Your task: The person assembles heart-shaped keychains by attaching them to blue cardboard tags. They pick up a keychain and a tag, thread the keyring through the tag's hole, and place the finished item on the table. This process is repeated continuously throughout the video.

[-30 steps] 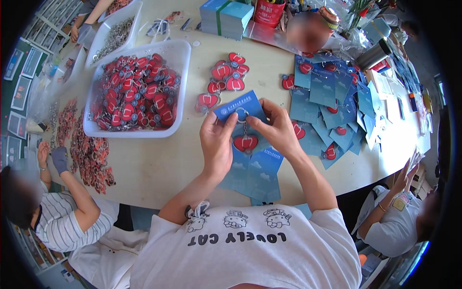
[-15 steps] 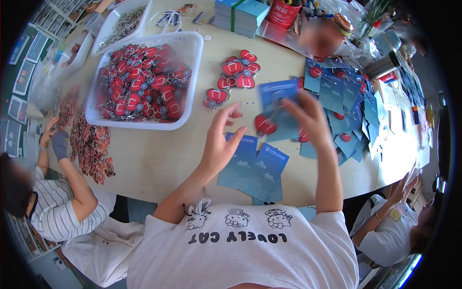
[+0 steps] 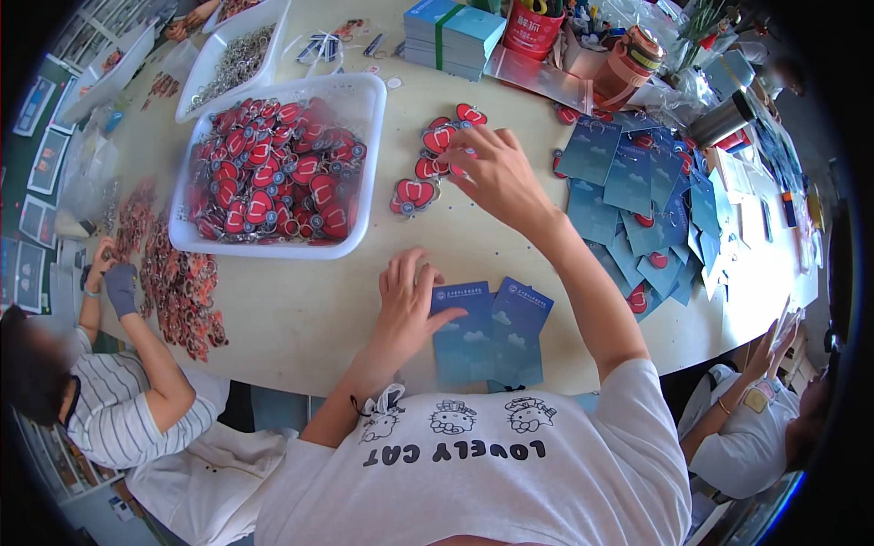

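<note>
My right hand (image 3: 505, 177) reaches over the small group of red keychains (image 3: 439, 138) in the middle of the table. Its fingers are bent down, with thumb and forefinger closed about one red keychain. The fingertips partly cover that keychain. Nearer to me, my left hand (image 3: 401, 305) rests with its fingers apart, holding nothing. Its thumb lies at the upper edge of a blue card (image 3: 462, 341) printed with clouds. A second blue card (image 3: 521, 332) overlaps that one on the right. Another red keychain (image 3: 414, 195) lies at the near end of the group.
A white bin (image 3: 369, 196) full of red keychains stands left, a tub of metal rings (image 3: 238, 64) behind it. Right lies a spread of blue cards (image 3: 628, 177) with keychains. A banded card stack (image 3: 451, 41) and a drink bottle (image 3: 628, 68) stand at the back. Co-workers sit either side.
My right hand has let go of the blue card with its red keychain at the right and moved left to the keychain group. My left hand has come down beside the near cards.
</note>
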Available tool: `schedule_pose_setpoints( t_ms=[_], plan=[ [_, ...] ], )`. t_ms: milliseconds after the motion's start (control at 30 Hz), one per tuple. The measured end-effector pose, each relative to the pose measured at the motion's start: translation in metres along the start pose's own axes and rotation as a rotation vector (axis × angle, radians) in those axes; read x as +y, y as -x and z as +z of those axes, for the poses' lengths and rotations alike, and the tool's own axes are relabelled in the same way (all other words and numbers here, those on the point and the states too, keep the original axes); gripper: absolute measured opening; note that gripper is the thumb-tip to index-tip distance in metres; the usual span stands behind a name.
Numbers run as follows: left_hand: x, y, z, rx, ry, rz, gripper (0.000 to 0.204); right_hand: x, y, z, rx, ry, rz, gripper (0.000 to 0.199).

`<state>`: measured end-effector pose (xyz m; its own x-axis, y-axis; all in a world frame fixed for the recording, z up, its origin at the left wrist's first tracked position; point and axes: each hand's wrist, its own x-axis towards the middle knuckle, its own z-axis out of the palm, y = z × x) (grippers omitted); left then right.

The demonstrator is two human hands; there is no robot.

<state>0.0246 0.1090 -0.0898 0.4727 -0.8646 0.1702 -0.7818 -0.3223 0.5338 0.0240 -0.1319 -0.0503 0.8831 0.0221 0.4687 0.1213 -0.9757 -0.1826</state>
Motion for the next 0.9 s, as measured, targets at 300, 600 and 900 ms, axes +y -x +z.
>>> schedule_pose_setpoints(
  t_ms=[300, 600, 900],
  plan=[
    [0.013, 0.018, 0.000, -0.058, 0.063, 0.028, 0.066, 0.014, 0.003, 0.017, 0.005, -0.147, -0.005, 0.013],
    [0.021, 0.025, -0.017, -0.404, 1.201, -0.482, 0.025, -0.009, 0.008, -0.037, -0.069, -1.536, 0.595, 0.020],
    [0.016, 0.040, -0.017, -0.196, 1.247, -0.473, 0.023, -0.024, 0.021, -0.070, 0.045, -1.606, 0.410, 0.013]
  ],
)
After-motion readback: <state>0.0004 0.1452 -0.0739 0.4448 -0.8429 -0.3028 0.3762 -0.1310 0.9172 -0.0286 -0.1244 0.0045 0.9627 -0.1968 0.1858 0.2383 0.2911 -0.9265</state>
